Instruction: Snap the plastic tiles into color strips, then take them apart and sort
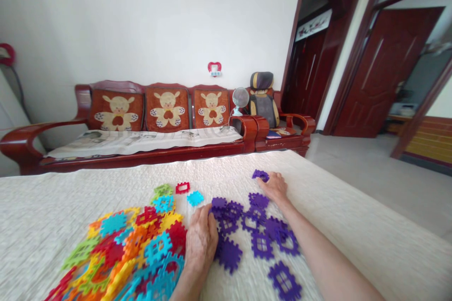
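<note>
My right hand [276, 186] is closed on a purple interlocking tile [260, 175] with notched edges, at the far side of the purple group. My left hand [202, 235] lies between the mixed colours and the purple tiles, fingers together and curled. A purple edge shows at its fingertips and thumb; most of that tile is hidden. Close to its right side is a solid purple tile [229, 255]. Other purple tiles, some with window openings, spread between my arms, such as a window tile [262, 243]. Nearest me lies another window tile [284, 280].
A heap of red, yellow, orange, green and blue tiles [113, 249] fills the left front. A light blue tile [195, 198] and a red frame tile [182, 188] lie beyond it. Past the cloth-covered table [370, 240] stand a wooden sofa [197, 151] and a small fan [240, 98].
</note>
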Available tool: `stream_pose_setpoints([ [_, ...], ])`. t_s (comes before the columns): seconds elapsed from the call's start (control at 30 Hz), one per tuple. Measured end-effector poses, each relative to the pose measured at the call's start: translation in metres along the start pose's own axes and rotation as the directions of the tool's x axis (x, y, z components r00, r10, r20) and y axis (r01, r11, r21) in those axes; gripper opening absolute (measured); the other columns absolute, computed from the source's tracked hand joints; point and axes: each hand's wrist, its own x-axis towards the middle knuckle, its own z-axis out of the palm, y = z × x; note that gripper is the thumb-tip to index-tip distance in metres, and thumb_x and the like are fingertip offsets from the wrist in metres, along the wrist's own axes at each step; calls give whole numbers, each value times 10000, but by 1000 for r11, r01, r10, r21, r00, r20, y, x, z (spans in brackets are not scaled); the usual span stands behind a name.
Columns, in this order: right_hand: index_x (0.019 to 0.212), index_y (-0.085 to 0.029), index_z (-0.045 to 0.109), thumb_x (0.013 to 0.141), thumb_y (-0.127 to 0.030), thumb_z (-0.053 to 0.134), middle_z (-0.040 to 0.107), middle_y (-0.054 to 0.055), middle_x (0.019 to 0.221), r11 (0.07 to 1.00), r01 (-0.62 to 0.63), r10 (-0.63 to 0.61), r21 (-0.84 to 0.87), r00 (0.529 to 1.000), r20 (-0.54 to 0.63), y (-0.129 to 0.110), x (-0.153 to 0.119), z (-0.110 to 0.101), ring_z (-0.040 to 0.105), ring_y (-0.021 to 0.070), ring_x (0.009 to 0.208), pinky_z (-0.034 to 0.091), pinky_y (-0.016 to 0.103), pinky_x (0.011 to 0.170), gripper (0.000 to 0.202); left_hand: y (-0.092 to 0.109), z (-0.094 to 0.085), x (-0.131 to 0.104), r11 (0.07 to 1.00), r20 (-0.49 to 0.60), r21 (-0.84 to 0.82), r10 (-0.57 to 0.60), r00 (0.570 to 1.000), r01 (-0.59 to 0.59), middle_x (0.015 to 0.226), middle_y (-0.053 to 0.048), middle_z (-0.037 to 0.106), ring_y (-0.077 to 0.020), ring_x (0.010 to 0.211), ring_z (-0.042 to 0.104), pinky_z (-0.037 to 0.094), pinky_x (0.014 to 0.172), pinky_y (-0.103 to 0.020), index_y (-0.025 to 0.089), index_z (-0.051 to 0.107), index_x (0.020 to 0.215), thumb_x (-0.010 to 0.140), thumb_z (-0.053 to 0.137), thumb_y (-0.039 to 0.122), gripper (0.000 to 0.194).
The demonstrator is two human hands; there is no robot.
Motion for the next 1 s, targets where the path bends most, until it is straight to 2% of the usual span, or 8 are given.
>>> stream_pose_setpoints([
  [0.47, 1113, -128, 567, 727, -606, 489, 554, 173, 1087, 1000, 13, -12, -13, 999, 32, 1, 0, 1, 515, 334, 1070, 400, 447, 882, 620, 0, 0, 0, 1000, 1, 10, 17, 1000, -17, 987, -88, 654, -197, 957, 629, 523, 847, -339, 170, 595, 1050, 861, 422, 164, 256],
  [0.87, 1097, -118, 576, 738, -519, 496, 562, 170, 1070, 1000, 19, -18, -24, 998, 58, 1, 0, 0, 528, 326, 1049, 408, 429, 871, 544, -4, 5, -1, 999, -10, 28, 34, 999, -33, 996, -95, 646, -208, 961, 619, 519, 847, -353, 161, 588, 1057, 850, 435, 155, 258],
  [1.0, 1179, -114, 529, 718, -566, 511, 530, 185, 1157, 998, -8, 5, 64, 999, 48, 4, 1, 2, 502, 330, 1104, 393, 440, 916, 646, -4, 5, -1, 999, -26, 28, 33, 999, -32, 965, -91, 648, -201, 930, 624, 523, 832, -341, 166, 591, 1050, 839, 447, 149, 256],
])
